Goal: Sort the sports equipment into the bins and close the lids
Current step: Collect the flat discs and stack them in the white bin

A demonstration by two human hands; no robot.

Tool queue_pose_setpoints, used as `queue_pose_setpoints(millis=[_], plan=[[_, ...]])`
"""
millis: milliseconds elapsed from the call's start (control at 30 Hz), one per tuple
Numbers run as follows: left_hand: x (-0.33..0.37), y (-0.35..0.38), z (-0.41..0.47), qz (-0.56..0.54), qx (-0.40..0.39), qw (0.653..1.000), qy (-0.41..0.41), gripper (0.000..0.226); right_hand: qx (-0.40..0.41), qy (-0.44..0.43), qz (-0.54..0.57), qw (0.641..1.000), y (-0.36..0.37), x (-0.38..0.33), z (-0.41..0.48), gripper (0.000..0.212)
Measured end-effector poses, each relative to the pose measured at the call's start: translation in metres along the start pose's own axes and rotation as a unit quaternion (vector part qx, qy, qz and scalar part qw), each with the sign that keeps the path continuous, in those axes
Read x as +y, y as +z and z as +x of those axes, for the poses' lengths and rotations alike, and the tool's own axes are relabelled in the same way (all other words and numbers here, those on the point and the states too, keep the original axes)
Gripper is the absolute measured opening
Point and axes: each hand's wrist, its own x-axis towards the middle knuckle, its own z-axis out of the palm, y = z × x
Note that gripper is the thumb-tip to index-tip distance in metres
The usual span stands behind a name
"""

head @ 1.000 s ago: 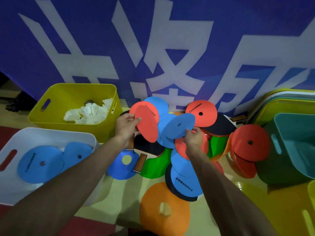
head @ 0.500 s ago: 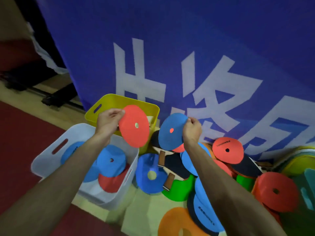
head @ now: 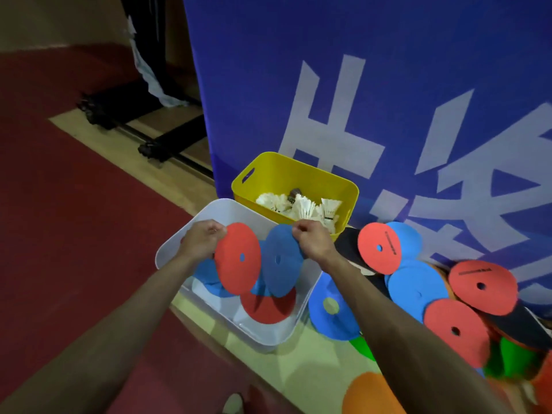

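Orange disc point(head: 370, 392) cut off by the bottom edge, beside the right forearm. Both forearms come up from the bottom corners and converge over the white bin point(head: 265, 334), which has no lid on. Red mat point(head: 74, 219) runs along the bin's left side, open room there. The right side is tight: the pile point(head: 418, 291) of red, blue and green discs starts just beside the bin's right wall and spreads to the right edge. In the bin lie a red disc and some blue ones, partly hidden. Left hand point(head: 203, 243), knuckles up, fingers curled, pinches the red disc point(head: 237, 258) at its upper left edge. Right hand point(head: 313, 240), fingers likewise curled, pinches the blue disc point(head: 280, 261) at its top edge. Both discs hang tilted, faces toward the camera, side by side over the bin's inside; cannot tell if their edges touch each other or the discs below. Yellow bin point(head: 298, 174) just behind the white bin's far corner, also without a lid, shuttlecocks point(head: 301, 206) inside. Blue banner point(head: 388, 85) stands right behind it, closing off the far side.
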Motion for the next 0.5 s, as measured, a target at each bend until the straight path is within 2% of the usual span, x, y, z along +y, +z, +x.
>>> queue_pose_setpoints(millis=[67,167,233,267,400,500], plan=[[-0.013,0.0,0.008,0.079,-0.017,0.997,0.002,0.022,-0.036,0.017,0.004,0.999,0.014,-0.002,-0.002,0.023],[-0.027,0.0,0.015,0.182,-0.048,0.982,-0.01,0.004,-0.075,0.041,0.012,0.996,0.026,-0.001,-0.004,0.023],[-0.037,0.001,0.02,0.277,-0.085,0.957,0.002,0.03,-0.109,0.062,-0.009,0.992,0.027,0.003,-0.006,0.022],[-0.038,0.002,0.021,0.303,-0.088,0.949,0.014,0.036,-0.114,0.073,-0.021,0.991,0.027,0.005,-0.007,0.023],[-0.028,0.015,0.02,0.278,-0.075,0.956,0.061,0.032,-0.068,0.078,-0.072,0.992,0.021,0.019,-0.007,0.027],[-0.013,0.028,0.017,0.238,-0.062,0.965,0.09,0.026,-0.045,0.079,-0.052,0.994,0.01,0.025,-0.009,0.028]])
